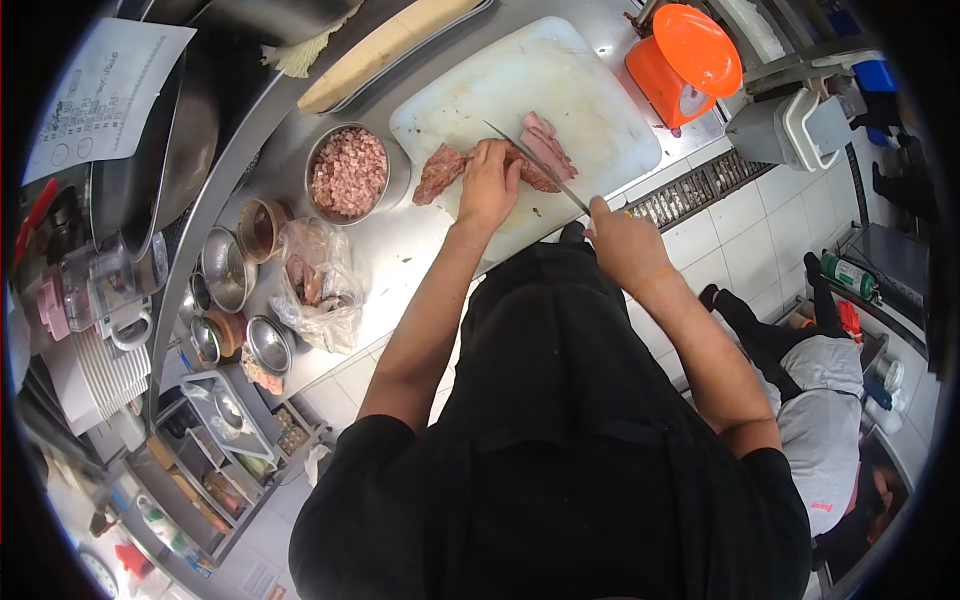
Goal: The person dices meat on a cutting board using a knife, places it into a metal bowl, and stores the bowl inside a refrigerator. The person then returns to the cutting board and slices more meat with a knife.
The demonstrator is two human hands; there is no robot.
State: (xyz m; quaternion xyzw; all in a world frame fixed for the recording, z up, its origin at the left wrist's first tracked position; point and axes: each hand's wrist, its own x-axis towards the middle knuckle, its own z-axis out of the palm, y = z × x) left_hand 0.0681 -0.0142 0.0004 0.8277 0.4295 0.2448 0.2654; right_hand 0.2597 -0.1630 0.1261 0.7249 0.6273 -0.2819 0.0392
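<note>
Step in hand, as judged: slicing of cooked meat. Clock directions are taken from the left hand (488,185), with 12 at the top of the view.

The meat piece (535,180) lies on the white cutting board (560,70), beneath the left hand and out to 3 o'clock. That hand is narrow, thumb and fingers closed over the meat. A rough end of meat (437,176) shows at 9 o'clock; whether it is joined to the same piece cannot be told. The right hand (628,245), at 4 o'clock, is closed round the handle of a long knife (513,146), its tip pointing between 10 and 11. The blade crosses the meat; depth of cut is not visible. Cut slices (548,146) lie at 2 o'clock, beyond the blade.

Diced meat (349,172) fills a steel pot (400,175) at 9 o'clock on the worktop (385,265).

Judgement on the next move: it calls for a complete stroke through to the board, left fingertips tucked clear of the edge, meat kept steady.
</note>
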